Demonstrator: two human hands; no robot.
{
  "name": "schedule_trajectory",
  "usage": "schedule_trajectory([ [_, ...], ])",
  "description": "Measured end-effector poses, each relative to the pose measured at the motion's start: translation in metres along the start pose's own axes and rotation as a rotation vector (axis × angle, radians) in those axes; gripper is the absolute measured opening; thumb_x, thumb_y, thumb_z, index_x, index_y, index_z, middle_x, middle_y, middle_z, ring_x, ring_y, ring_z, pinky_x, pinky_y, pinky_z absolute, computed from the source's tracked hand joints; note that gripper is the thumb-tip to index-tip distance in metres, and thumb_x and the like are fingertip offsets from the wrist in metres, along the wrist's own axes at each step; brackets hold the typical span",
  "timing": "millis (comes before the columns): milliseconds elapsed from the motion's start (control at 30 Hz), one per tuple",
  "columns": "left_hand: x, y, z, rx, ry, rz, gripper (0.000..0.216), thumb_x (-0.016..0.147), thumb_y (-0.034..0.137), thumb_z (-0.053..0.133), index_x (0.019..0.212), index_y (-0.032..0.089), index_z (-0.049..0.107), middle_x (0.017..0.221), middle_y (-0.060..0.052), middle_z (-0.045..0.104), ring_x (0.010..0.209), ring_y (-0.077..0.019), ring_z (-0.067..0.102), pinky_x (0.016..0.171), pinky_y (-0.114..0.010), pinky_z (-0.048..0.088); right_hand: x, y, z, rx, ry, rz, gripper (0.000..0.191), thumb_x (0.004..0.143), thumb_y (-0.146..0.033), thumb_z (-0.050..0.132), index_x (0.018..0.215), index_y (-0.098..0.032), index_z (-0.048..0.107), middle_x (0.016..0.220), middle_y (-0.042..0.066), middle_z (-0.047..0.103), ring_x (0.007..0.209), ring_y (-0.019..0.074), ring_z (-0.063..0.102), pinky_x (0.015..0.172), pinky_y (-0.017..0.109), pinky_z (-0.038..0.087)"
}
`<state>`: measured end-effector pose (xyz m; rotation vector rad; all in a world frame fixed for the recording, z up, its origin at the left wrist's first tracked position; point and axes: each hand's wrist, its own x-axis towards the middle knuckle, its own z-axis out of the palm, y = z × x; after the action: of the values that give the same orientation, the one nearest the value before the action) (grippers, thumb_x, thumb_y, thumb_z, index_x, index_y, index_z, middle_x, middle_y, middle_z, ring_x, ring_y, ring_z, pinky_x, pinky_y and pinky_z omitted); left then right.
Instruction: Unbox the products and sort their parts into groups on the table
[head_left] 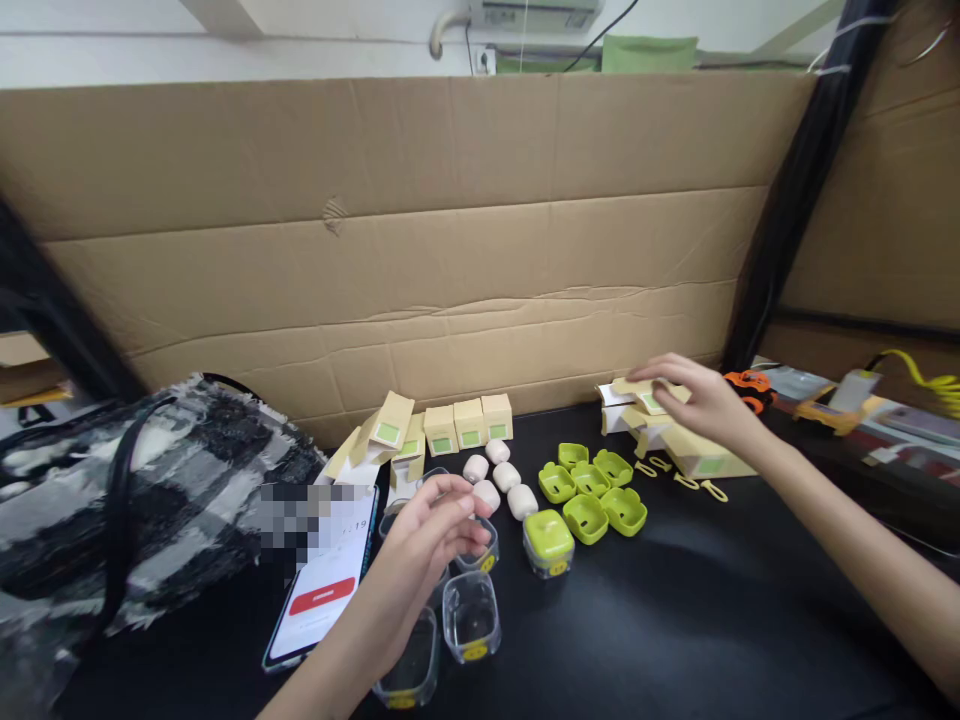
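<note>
On the matte black table point(675, 600) — right hand point(701, 400) touches flat cardboard boxes point(709, 462).

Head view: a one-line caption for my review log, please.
Left hand hovers over clear cases while right hand rests on flat cartons; green cases lie between on the black table.

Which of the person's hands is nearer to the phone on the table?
Left. The left hand is just right of the phone; the right hand rests far right, on folded cartons.

phone point(322, 595) left | cases point(471, 615) centre | cartons point(705, 462) right (behind covers point(592, 495))
</note>
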<state>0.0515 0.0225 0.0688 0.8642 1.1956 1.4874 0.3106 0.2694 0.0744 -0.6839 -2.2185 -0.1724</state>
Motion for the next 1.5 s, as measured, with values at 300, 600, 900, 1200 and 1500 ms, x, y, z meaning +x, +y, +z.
schedule_trajectory([
  [300, 0.003, -0.009, -0.003, 0.41, -0.026, 0.204, 0.015, 0.081, 0.034, 0.057, 0.086, 0.021, 0.049, 0.082, 0.0, 0.059, 0.069, -0.0126, 0.056, 0.067, -0.028, 0.044, -0.026, -0.126, 0.022, 0.429, -0.629, -0.249, 0.02, 0.087, -0.034, 0.057, 0.101, -0.019, 0.059, 0.099, 0.005, 0.062, 0.089, 0.0188, 0.059, 0.078, 0.032, 0.046],
  [600, -0.005, -0.015, 0.025, 0.908, -0.166, 0.261, 0.063, 0.073, 0.039, 0.068, 0.125, 0.024, 0.036, 0.122, -0.008, 0.052, 0.115, -0.0259, 0.048, 0.098, -0.042, 0.036, -0.03, -0.14, 0.013, 0.786, -0.438, -0.059, 0.015, 0.094, -0.03, 0.046, 0.09, -0.019, 0.057, 0.095, 0.003, 0.062, 0.086, 0.0145, 0.058, 0.078, 0.027, 0.045],
  [900, -0.012, -0.008, 0.019, 0.927, -0.13, 0.325, 0.052, 0.071, 0.024, 0.066, 0.119, 0.026, 0.046, 0.11, -0.004, 0.061, 0.103, -0.0233, 0.058, 0.092, -0.038, 0.043, -0.039, -0.145, 0.011, 0.946, 0.03, 0.214, 0.014, 0.096, -0.032, 0.041, 0.097, -0.024, 0.052, 0.092, 0.002, 0.061, 0.084, 0.0137, 0.059, 0.071, 0.024, 0.048],
  [1200, -0.007, 0.006, 0.009, 0.433, 0.005, 0.133, 0.023, 0.081, 0.042, 0.056, 0.083, 0.019, 0.06, 0.088, -0.003, 0.064, 0.089, -0.0184, 0.061, 0.082, -0.03, 0.046, -0.032, -0.119, 0.017, 0.371, -0.614, -0.213, 0.021, 0.095, -0.027, 0.039, 0.088, -0.02, 0.058, 0.082, 0.004, 0.063, 0.085, 0.0207, 0.057, 0.089, 0.044, 0.04],
  [1500, 0.037, 0.031, 0.006, 0.942, 0.018, 0.387, 0.052, 0.072, 0.034, 0.061, 0.119, 0.014, 0.049, 0.106, -0.01, 0.062, 0.092, -0.0193, 0.063, 0.083, -0.033, 0.05, -0.036, -0.123, 0.014, 0.34, -0.738, -0.186, 0.04, 0.073, -0.034, 0.071, 0.109, -0.021, 0.059, 0.103, 0.006, 0.062, 0.096, 0.0251, 0.057, 0.085, 0.037, 0.043],
])
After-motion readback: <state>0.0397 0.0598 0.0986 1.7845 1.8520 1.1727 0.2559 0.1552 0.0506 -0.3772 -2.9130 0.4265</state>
